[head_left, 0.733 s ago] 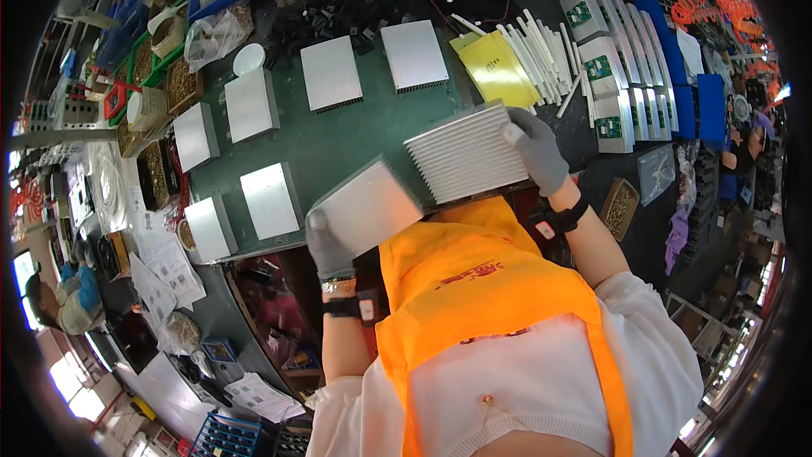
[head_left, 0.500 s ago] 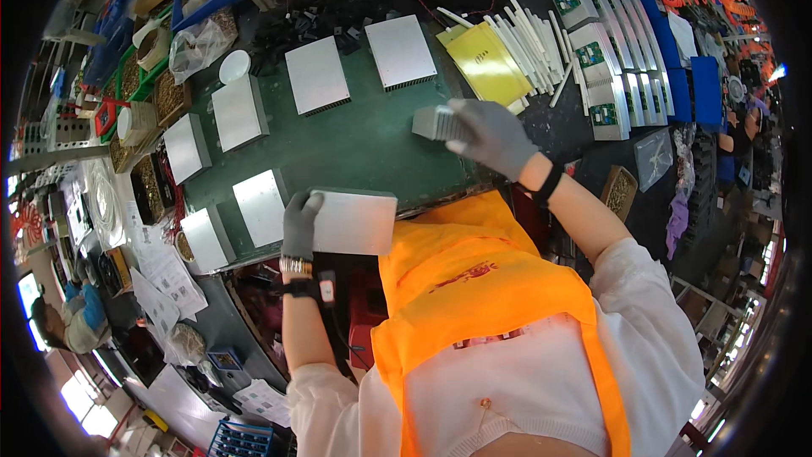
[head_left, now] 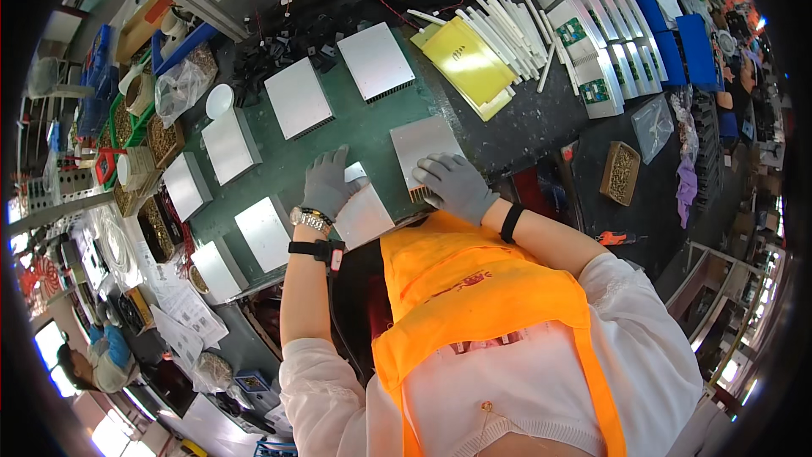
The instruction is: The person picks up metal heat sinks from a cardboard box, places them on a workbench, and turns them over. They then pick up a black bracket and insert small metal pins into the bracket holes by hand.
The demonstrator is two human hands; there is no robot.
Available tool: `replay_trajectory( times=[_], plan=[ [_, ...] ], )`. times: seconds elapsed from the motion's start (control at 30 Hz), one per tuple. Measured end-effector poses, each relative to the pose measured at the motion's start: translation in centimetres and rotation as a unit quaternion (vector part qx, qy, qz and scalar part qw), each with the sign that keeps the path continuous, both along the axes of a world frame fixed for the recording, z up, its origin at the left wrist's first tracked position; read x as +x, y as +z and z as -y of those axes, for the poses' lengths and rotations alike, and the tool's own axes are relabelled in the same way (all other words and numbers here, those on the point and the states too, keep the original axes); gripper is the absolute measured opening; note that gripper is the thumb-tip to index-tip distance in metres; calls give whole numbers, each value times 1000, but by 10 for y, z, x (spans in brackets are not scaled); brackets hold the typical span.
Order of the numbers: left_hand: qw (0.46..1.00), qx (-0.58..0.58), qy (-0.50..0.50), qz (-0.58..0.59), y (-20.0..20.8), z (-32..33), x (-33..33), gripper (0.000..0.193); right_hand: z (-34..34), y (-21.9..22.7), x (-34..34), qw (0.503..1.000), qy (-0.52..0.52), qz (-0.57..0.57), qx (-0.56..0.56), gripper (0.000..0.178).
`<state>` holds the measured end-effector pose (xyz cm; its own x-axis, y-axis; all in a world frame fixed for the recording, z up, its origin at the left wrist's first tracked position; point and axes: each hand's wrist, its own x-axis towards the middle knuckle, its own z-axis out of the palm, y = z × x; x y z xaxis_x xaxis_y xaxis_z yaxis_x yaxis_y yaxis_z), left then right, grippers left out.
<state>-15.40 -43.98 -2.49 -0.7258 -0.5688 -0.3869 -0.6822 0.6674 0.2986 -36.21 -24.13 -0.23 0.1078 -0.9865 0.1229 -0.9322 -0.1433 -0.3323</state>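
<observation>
1. Under my left hand (head_left: 331,186), gloved grey with the fingers spread flat, lies a silver finned plate (head_left: 362,213) at the near edge of the green mat (head_left: 359,131); the palm presses on its upper left part.
2. On the other side, my right hand (head_left: 452,186), gloved too, rests with fingers loosely curled over the near edge of a second silver plate (head_left: 425,145), which lies flat on the mat just beside the first, the two almost touching.
3. Neither hand lifts anything; both plates sit on the mat and I judge them as just being set in place.
4. Moving outward, six more plates lie in an arc on the mat: two at the far side (head_left: 376,59) (head_left: 298,97), and four down my left (head_left: 228,145) (head_left: 188,186) (head_left: 262,233) (head_left: 216,269).
5. By my reading, eight plates are laid out, so the laying-out looks far along; whether further work on them remains I cannot tell.
6. Further out, a yellow sheet (head_left: 463,59) with white strips (head_left: 516,21) beside it lies beyond the mat, and a row of white housings with green boards (head_left: 584,42) stands to the right.
7. At my left, bins of small parts (head_left: 161,140) line the bench.
</observation>
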Motion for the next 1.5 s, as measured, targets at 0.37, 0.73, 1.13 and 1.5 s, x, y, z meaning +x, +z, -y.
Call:
replay_trajectory(
  times=[0.37, 0.73, 1.13, 1.5],
  plan=[
    [623, 533, 241, -518, -22, -134, -62, 74, 26, 37, -5, 995, -60, 14, 83, 57],
    [795, 414, 233, -377, 22, -100, -39, 63, 32, 54, -37, 994, 24, -7, 109, 65],
    [939, -40, 332, -75, -7, -92, 6, 102, -12, -39, -37, 761, -314, 505, 261, 64],
    [903, -21, 424, 60, -9, -104, -17, 118, 15, -62, -31, 747, -406, 480, 215, 65]
  ],
)
